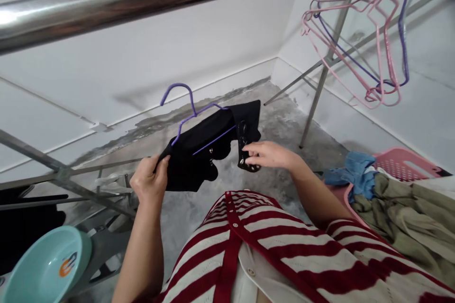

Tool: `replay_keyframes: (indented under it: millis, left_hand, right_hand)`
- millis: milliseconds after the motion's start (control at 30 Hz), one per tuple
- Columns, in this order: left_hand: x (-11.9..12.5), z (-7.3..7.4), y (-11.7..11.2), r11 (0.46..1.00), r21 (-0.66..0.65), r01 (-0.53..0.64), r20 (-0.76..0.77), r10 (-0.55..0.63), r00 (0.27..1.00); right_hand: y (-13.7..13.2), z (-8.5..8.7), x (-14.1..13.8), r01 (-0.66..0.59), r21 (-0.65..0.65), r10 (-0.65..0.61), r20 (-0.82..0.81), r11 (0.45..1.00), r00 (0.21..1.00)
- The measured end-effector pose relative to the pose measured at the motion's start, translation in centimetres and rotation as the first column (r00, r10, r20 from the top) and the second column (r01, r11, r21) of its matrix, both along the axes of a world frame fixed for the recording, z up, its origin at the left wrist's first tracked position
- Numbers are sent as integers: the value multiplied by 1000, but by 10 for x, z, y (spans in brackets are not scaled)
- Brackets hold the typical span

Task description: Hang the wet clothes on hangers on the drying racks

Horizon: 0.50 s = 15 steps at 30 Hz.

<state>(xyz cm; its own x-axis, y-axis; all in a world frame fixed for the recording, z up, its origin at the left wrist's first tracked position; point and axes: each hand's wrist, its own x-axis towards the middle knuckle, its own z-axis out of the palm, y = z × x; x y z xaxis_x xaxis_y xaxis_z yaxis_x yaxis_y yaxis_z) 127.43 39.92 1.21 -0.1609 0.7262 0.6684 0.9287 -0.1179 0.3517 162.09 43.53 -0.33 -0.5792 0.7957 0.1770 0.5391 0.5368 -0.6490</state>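
A black garment (186, 170) with a scalloped edge and shiny studs hangs over a purple hanger (192, 99) in front of me. The hanger's hook points up, and part of its lower bar shows across the cloth. My left hand (150, 177) is closed around the garment's left corner. On the other side, my right hand (266, 154) pinches a narrow black strip of the garment that has shiny fittings along it. The cloth hides the rest of the hanger.
Metal rack bars (152, 0) cross overhead. Pink and purple hangers (391, 47) hang at upper right. A pink basket (401, 163) heaped with blue and olive clothes (401, 218) stands at right. At lower left are a turquoise basin (42, 265) and crossed rack legs (64, 175).
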Motion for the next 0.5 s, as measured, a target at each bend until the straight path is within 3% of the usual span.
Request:
replay_keyframes:
  millis: [67,133,167,200,300,433,500]
  left_hand:
    - [0,1,-5,997,14,76,-7,-76,997]
    - [1,2,-9,990,19,140,-22,-140,990]
    - [1,3,-11,986,22,167,-32,-166,986]
    - [1,3,-12,981,28,190,-42,-189,981]
    - [0,4,-16,967,47,251,-63,-248,967]
    - [-9,4,-22,943,2,332,-86,-331,940]
    - [-15,2,-26,935,-50,350,-79,-353,932]
  right_hand:
    - [5,9,14,168,148,-152,-118,975,981]
    - [12,18,27,366,311,-295,-252,877,922]
    - [16,21,32,392,373,-308,-265,841,914]
    - [20,23,35,367,416,-291,-237,832,927]
    - [31,19,38,206,432,-192,-76,878,978]
    - [36,8,28,182,419,-217,38,889,975]
    - [34,5,21,109,352,-150,93,930,984]
